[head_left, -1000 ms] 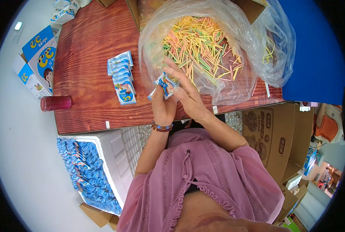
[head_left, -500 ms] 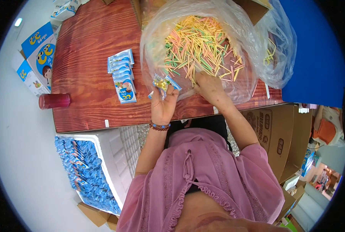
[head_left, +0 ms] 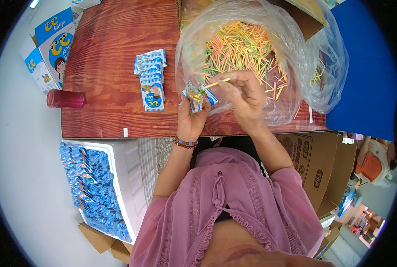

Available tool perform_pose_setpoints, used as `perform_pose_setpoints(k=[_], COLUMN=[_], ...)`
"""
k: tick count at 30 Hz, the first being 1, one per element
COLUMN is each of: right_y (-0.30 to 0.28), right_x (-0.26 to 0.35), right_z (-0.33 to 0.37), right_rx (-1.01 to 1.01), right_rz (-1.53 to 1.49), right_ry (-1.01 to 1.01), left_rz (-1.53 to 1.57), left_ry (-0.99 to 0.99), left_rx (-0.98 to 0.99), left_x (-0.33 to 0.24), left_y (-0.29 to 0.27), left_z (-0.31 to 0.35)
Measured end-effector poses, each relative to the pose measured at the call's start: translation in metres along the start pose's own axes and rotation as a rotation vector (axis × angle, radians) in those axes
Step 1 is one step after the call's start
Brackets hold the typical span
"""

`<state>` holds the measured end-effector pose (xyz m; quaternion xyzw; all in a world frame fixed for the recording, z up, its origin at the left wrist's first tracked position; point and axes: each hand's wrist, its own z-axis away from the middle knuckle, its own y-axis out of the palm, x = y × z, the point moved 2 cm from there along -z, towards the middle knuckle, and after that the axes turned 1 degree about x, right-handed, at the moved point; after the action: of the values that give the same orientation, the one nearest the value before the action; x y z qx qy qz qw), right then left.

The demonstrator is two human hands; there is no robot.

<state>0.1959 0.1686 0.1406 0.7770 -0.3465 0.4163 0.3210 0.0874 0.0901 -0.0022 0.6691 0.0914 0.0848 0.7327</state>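
My left hand (head_left: 192, 121), with a beaded bracelet at the wrist, grips a small blue-and-white packet (head_left: 194, 99). Its clear window shows yellow contents. A thin yellow stick (head_left: 217, 83) is pinched in my right hand (head_left: 248, 100), its far tip close to the packet's upper edge; whether they touch I cannot tell. Behind my hands, a clear plastic bag (head_left: 292, 95) lies spread around a heap of yellow, pink and green sticks (head_left: 238, 46). Several like packets (head_left: 152, 91) lie overlapped in a column on the wooden table (head_left: 105, 66), left of my left hand.
A pink-red jar (head_left: 65, 99) is at the table's left edge, near a printed carton (head_left: 58, 49). Below left stands a white foam box (head_left: 114, 178) filled with blue packets (head_left: 96, 187). A cardboard box (head_left: 312, 160) is below right. Another person's orange garment (head_left: 368, 167) shows farther right.
My right hand has lifted from the stick heap and come toward the packet with a yellow stick. The left hand still holds the packet. The whole view has shifted slightly.
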Motion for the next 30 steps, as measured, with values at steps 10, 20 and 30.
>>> perform_pose_setpoints(k=[10, 20, 30], right_y=[0.019, 0.029, 0.054], right_x=[-0.005, -0.023, -0.049], right_z=[-0.018, -0.004, -0.007], right_rx=[0.430, 0.724, 0.450], right_rz=[0.825, 0.879, 0.618], right_ry=[-0.315, -0.022, 0.259], left_rz=[-0.217, -0.084, -0.215], left_ry=[0.084, 0.141, 0.287], left_rx=[-0.109, -0.090, -0.155], left_x=[-0.009, -0.015, -0.039], left_y=[0.010, 0.008, 0.027], left_z=[0.013, 0.013, 0.022])
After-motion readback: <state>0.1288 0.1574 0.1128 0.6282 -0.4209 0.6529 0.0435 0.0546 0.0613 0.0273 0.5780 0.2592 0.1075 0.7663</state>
